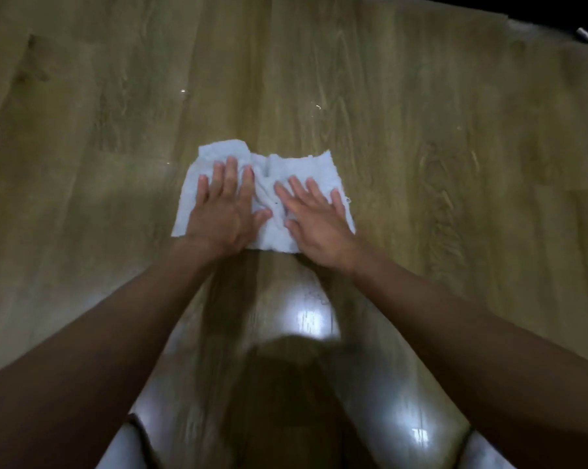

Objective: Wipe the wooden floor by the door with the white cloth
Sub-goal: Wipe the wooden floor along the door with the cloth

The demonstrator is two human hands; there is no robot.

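The white cloth (269, 231) lay flat and rumpled on the wooden floor (421, 147), bunched into folds between the two hands. Beyond the fingertips the planks ran on matte, with a few pale specks (318, 106) on them. Behind the wrists the boards were glossy and threw back bright patches of light (314, 321). The room was dim. The left hand (223, 211) and the right hand (314, 225) pressed side by side on the cloth, fingers (231, 174) straight, spread and gripping nothing.
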